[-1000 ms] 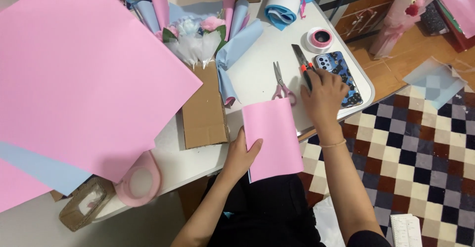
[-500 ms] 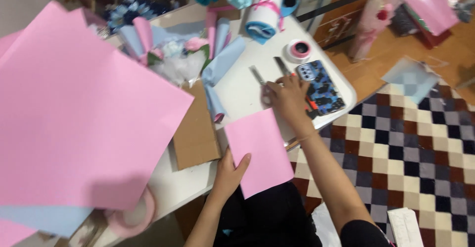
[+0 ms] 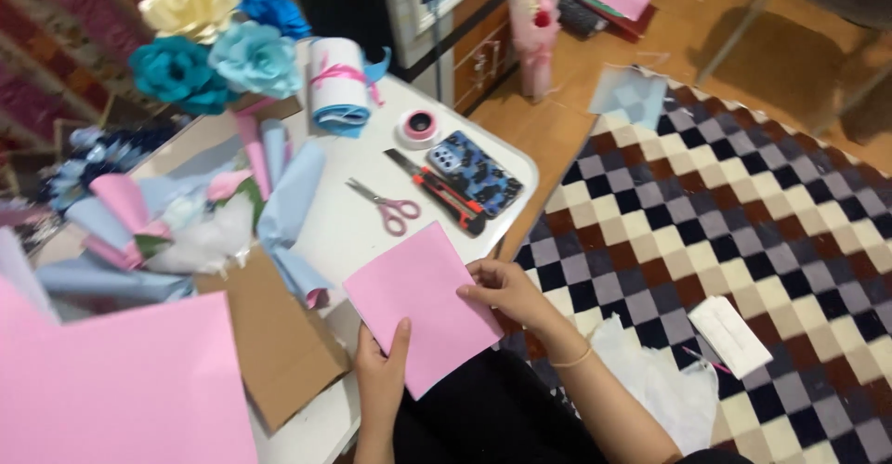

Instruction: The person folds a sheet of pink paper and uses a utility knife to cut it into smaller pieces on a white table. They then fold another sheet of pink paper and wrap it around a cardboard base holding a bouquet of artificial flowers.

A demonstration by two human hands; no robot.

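Observation:
A small folded pink paper sheet (image 3: 418,304) lies at the white table's (image 3: 344,232) near edge. My left hand (image 3: 383,371) holds its lower left corner, thumb on top. My right hand (image 3: 506,292) pinches its right edge. Just beyond the sheet lie pink-handled scissors (image 3: 386,206), a black and red utility knife (image 3: 437,192) and a phone in a dark patterned case (image 3: 474,171).
A brown cardboard piece (image 3: 274,343) and a large pink sheet (image 3: 121,390) sit left. Rolled blue and pink paper cones (image 3: 279,195), paper flowers (image 3: 218,41), a blue paper roll (image 3: 339,88) and a pink tape roll (image 3: 419,127) fill the far table. Checkered floor mat (image 3: 743,241) at right.
My right hand has come back from the knife and phone to the pink sheet's right edge. The camera view has shifted, showing more of the floor and the flowers.

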